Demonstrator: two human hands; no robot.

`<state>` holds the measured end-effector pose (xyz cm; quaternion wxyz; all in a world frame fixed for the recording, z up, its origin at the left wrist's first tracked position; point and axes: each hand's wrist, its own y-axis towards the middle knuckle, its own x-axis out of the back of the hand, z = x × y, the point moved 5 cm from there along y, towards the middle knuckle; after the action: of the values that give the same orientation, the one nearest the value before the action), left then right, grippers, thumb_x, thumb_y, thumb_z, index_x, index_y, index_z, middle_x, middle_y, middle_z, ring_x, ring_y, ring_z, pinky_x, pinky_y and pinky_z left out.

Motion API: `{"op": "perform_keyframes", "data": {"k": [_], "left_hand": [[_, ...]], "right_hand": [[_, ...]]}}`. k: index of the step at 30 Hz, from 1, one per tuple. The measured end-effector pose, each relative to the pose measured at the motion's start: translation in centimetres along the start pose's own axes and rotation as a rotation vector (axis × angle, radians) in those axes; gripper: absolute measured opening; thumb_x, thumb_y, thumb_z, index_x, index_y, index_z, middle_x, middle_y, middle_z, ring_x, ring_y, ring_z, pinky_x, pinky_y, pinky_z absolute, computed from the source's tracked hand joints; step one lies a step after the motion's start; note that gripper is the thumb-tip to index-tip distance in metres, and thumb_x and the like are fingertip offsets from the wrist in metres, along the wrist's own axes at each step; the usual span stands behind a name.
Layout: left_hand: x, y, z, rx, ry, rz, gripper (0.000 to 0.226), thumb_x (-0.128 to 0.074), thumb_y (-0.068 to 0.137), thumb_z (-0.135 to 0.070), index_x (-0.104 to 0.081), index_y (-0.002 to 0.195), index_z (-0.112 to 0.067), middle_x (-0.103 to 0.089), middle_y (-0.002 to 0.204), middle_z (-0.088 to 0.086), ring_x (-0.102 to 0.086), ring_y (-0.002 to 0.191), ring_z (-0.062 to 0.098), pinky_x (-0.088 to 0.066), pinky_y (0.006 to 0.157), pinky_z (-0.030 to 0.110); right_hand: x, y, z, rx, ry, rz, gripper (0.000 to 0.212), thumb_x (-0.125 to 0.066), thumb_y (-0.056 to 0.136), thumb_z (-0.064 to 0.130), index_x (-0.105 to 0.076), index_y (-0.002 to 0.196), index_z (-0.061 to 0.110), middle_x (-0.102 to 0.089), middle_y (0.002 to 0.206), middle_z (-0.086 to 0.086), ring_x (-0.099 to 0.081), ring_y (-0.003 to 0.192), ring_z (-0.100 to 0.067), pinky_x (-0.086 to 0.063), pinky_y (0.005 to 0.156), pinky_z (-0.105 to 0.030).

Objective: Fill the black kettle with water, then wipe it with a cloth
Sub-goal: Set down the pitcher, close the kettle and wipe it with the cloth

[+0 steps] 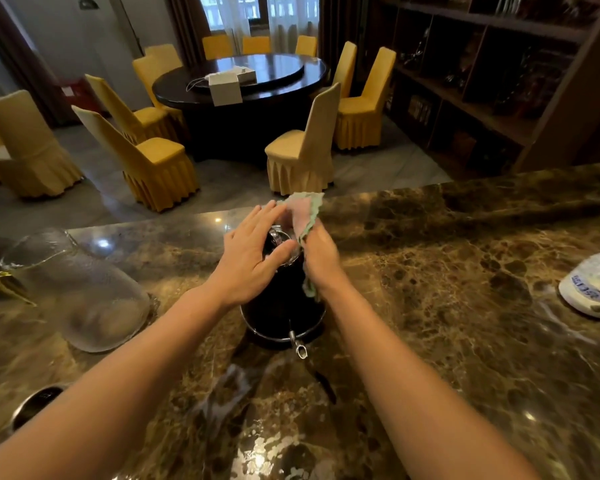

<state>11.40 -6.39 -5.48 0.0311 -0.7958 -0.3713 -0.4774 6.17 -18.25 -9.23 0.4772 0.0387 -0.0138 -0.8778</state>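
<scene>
The black kettle (281, 306) stands upright on the brown marble counter (447, 271), its metal spout (300, 348) pointing toward me. My left hand (253, 251) lies flat over the kettle's top, fingers spread, resting on the lid. My right hand (321, 254) presses a pale green and pink cloth (305, 213) against the kettle's upper right side; the cloth sticks up above the hand and hangs down beside the body. The lid and handle are mostly hidden under both hands.
A large clear glass pitcher (77, 289) stands on the counter to the left. A white cap-like object (593, 285) lies at the right edge. A dark round metal thing (39, 403) sits at lower left. Beyond the counter are yellow-covered chairs (302, 147) and a round table (243, 81).
</scene>
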Motion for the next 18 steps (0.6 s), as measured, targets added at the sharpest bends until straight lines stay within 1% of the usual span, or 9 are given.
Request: {"op": "perform_keyframes", "data": {"k": [3,7,9,11,12,14,15,16,18], "left_hand": [[-0.1,0.1,0.0,0.004,-0.020,0.008,0.064,-0.041,0.093,-0.055,-0.023,0.151,-0.035,-0.017,0.162,-0.008,-0.014,0.149,0.012,-0.013,0.119,0.043],[0.0,0.5,0.5,-0.016,-0.055,0.002,0.064,-0.047,0.093,-0.049,-0.029,0.151,-0.029,-0.021,0.161,-0.008,-0.020,0.147,0.011,-0.020,0.117,0.035],[0.1,0.6,0.9,-0.032,-0.048,0.006,0.065,-0.050,0.091,-0.049,-0.031,0.151,-0.031,-0.024,0.160,-0.008,-0.017,0.149,0.012,-0.019,0.119,0.040],[0.1,0.6,1.1,-0.052,-0.084,0.017,0.068,-0.051,0.090,-0.052,-0.029,0.151,-0.034,-0.024,0.160,-0.007,-0.013,0.150,0.013,-0.017,0.121,0.045],[0.1,0.6,1.0,-0.057,-0.108,0.024,0.069,-0.050,0.089,-0.054,-0.027,0.151,-0.036,-0.023,0.161,-0.007,-0.012,0.150,0.013,-0.016,0.121,0.045],[0.1,0.6,1.0,-0.057,-0.121,0.024,0.069,-0.049,0.089,-0.055,-0.024,0.152,-0.037,-0.020,0.162,-0.006,-0.009,0.151,0.013,-0.014,0.121,0.045],[0.0,0.5,1.0,-0.054,-0.112,0.020,0.069,-0.049,0.090,-0.053,-0.023,0.152,-0.037,-0.019,0.162,-0.006,-0.008,0.151,0.012,-0.013,0.121,0.044],[0.0,0.5,0.8,-0.054,-0.100,0.013,0.068,-0.049,0.091,-0.050,-0.023,0.153,-0.036,-0.019,0.162,-0.007,-0.007,0.151,0.012,-0.012,0.121,0.043],[0.2,0.6,0.7,-0.054,-0.102,-0.008,0.065,-0.051,0.092,-0.044,-0.028,0.152,-0.032,-0.024,0.160,-0.008,-0.009,0.151,0.012,-0.013,0.119,0.038]], "right_hand": [[1.3,0.9,-4.7,-0.152,-0.056,0.061,0.051,-0.044,0.081,0.075,-0.070,0.113,0.046,-0.070,0.124,0.005,-0.060,0.122,-0.017,-0.040,0.112,-0.048],[1.4,-6.3,-7.0,-0.241,-0.026,-0.104,0.062,-0.038,0.088,0.054,-0.054,0.139,0.023,-0.053,0.145,-0.002,-0.045,0.138,-0.022,-0.030,0.118,-0.043],[0.1,-8.7,-4.4,-0.174,-0.021,-0.085,0.054,-0.041,0.093,0.035,-0.056,0.132,0.001,-0.061,0.128,-0.018,-0.058,0.122,-0.021,-0.042,0.109,-0.035],[-0.4,-6.4,-2.5,-0.095,0.008,-0.134,0.031,-0.046,0.101,0.017,-0.059,0.121,-0.003,-0.068,0.096,-0.013,-0.068,0.087,-0.007,-0.053,0.081,-0.016],[-0.4,-4.8,-1.2,-0.073,-0.017,-0.131,0.028,-0.046,0.101,0.023,-0.060,0.122,0.009,-0.069,0.096,-0.009,-0.069,0.087,-0.009,-0.052,0.079,-0.015],[-0.5,-1.1,-1.1,-0.025,-0.075,-0.059,0.035,-0.040,0.095,0.051,-0.062,0.121,0.043,-0.069,0.121,0.000,-0.064,0.112,-0.017,-0.048,0.100,-0.032],[0.0,0.1,-2.3,-0.073,-0.103,-0.047,0.038,-0.036,0.090,0.061,-0.064,0.113,0.052,-0.068,0.125,0.003,-0.061,0.118,-0.019,-0.044,0.106,-0.040],[0.6,0.8,-4.4,-0.142,-0.114,-0.029,0.044,-0.035,0.084,0.067,-0.068,0.110,0.051,-0.068,0.126,0.003,-0.059,0.120,-0.020,-0.042,0.109,-0.045],[1.5,-1.2,-6.1,-0.212,-0.142,-0.025,0.056,-0.035,0.084,0.065,-0.067,0.121,0.037,-0.064,0.134,0.002,-0.055,0.127,-0.018,-0.038,0.114,-0.044]]}}
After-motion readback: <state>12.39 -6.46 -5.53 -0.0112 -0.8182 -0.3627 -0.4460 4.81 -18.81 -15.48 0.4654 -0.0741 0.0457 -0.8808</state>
